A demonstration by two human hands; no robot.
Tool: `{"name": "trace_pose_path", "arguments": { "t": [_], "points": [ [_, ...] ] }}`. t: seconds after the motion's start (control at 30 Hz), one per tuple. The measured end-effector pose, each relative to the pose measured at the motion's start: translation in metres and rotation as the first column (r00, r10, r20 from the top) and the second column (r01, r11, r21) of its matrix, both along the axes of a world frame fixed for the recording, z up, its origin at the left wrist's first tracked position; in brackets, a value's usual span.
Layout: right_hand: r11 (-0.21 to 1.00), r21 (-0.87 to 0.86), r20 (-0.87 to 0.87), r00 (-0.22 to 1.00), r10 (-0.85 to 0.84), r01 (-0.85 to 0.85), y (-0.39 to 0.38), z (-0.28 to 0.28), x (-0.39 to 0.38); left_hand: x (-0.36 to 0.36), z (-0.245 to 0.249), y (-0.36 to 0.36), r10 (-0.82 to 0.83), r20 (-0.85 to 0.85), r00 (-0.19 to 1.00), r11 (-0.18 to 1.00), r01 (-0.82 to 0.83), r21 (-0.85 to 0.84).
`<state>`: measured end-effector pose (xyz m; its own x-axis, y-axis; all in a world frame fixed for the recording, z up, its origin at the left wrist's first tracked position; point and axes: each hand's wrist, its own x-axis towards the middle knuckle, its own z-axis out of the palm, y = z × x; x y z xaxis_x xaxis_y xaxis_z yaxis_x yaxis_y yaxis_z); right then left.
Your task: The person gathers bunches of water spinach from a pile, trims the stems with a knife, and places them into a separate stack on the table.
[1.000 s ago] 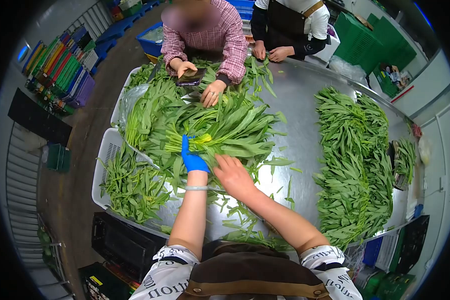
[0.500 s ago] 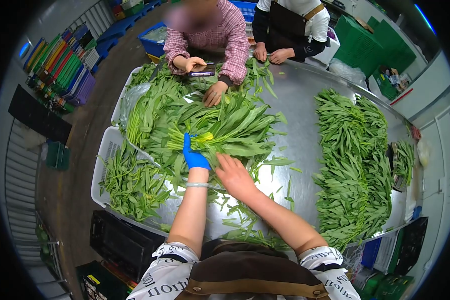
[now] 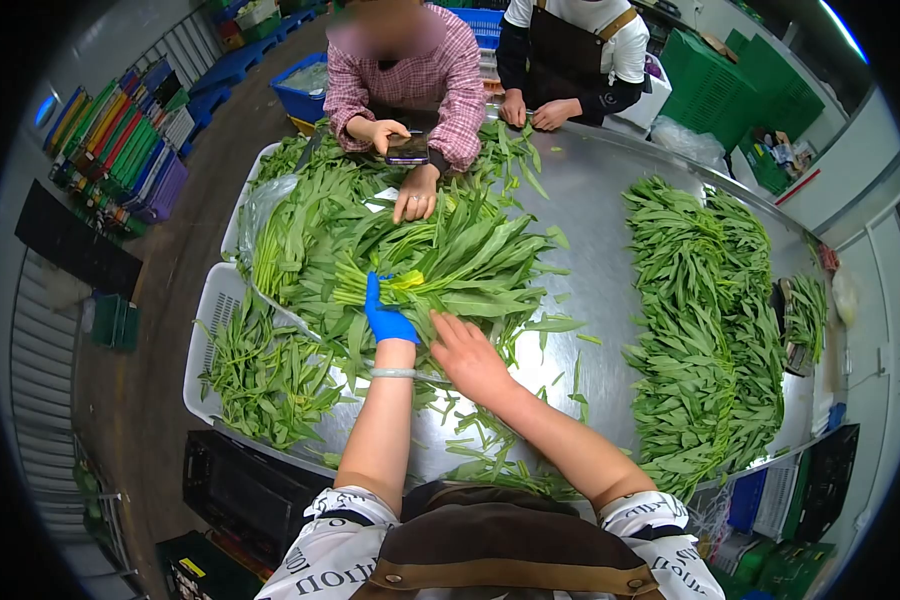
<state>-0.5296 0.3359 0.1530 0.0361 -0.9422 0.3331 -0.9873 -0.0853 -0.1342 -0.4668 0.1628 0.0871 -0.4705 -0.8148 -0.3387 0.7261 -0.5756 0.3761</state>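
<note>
In a blue glove, my left hand (image 3: 390,318) is wrapped round the stems of a bunch of leafy greens (image 3: 470,270) that looks like water spinach. A yellow band or patch shows at the stems beside the glove. The leaves fan out to the right. My bare right hand (image 3: 470,352) rests against the lower leaves of this bunch, fingers stretched out and holding nothing. Beneath and behind lies a large heap of loose greens (image 3: 310,220), partly hidden by the bunch.
Stacked greens (image 3: 705,330) cover the right of the metal table (image 3: 595,240). White crates (image 3: 208,345) with greens stand at the left. Opposite, a person in a checked shirt (image 3: 455,80) holds a phone (image 3: 407,149); another person's hands (image 3: 542,112) rest at the table edge.
The person opposite has raised and tilted the phone, and their other hand has shifted left over the greens. My own hands have barely moved.
</note>
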Motion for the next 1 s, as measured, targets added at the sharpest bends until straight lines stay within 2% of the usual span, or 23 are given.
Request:
{"name": "trace_pose_path", "arguments": {
  "t": [0.27, 0.33, 0.37, 0.4, 0.5, 0.53, 0.57, 0.63, 0.73, 0.77, 0.93, 1.0],
  "points": [
    [1.0, -0.01, 0.056, 0.998, -0.007, 0.008, 0.015, 0.013, 0.005, 0.005, 0.005, 0.004, -0.049, -0.059, 0.997, 0.998, 0.051, 0.027],
    [0.998, -0.053, 0.079, 0.996, -0.032, 0.036, 0.034, 0.025, 0.009, 0.006, -0.018, -0.005, 0.005, -0.04, 0.999, 0.999, -0.004, 0.043],
    [0.999, -0.028, 0.112, 0.993, -0.037, 0.041, 0.048, 0.025, 0.011, 0.007, -0.033, -0.009, 0.032, -0.031, 0.999, 0.998, -0.03, 0.051],
    [0.999, -0.003, 0.145, 0.989, -0.043, 0.044, 0.066, 0.022, 0.013, 0.011, 0.023, 0.016, 0.011, 0.046, 0.999, 0.997, -0.014, 0.078],
    [0.985, 0.141, 0.222, 0.966, -0.129, 0.099, 0.127, -0.003, 0.017, 0.029, 0.018, 0.028, 0.048, 0.183, 0.982, 0.988, -0.019, -0.156],
    [0.964, 0.217, 0.248, 0.947, -0.205, 0.152, 0.152, -0.019, 0.017, 0.037, 0.025, 0.032, 0.022, 0.114, 0.993, 0.989, -0.006, -0.145],
    [0.935, 0.292, 0.27, 0.92, -0.283, 0.202, 0.176, -0.035, 0.018, 0.046, 0.024, 0.033, -0.017, -0.032, 0.999, 0.989, 0.012, -0.146],
    [0.875, 0.38, 0.301, 0.854, -0.425, 0.301, 0.218, -0.058, 0.022, 0.067, 0.049, 0.044, -0.089, -0.053, 0.995, 0.97, 0.074, -0.233],
    [0.746, 0.556, 0.197, 0.814, -0.547, 0.366, 0.259, -0.082, 0.029, 0.098, 0.056, 0.04, -0.165, -0.057, 0.985, 0.953, 0.144, -0.267],
    [0.744, 0.545, 0.178, 0.814, -0.553, 0.386, 0.265, -0.093, 0.031, 0.108, 0.058, 0.04, -0.183, -0.073, 0.98, 0.949, 0.157, -0.273],
    [0.741, 0.486, 0.125, 0.802, -0.584, 0.464, 0.259, -0.099, 0.034, 0.132, 0.069, 0.034, -0.138, 0.077, 0.987, 0.947, 0.155, -0.283],
    [0.738, 0.486, 0.039, 0.833, -0.552, 0.467, 0.251, -0.087, 0.03, 0.142, 0.077, 0.029, -0.213, 0.163, 0.963, 0.904, 0.258, -0.342]
  ]
}}
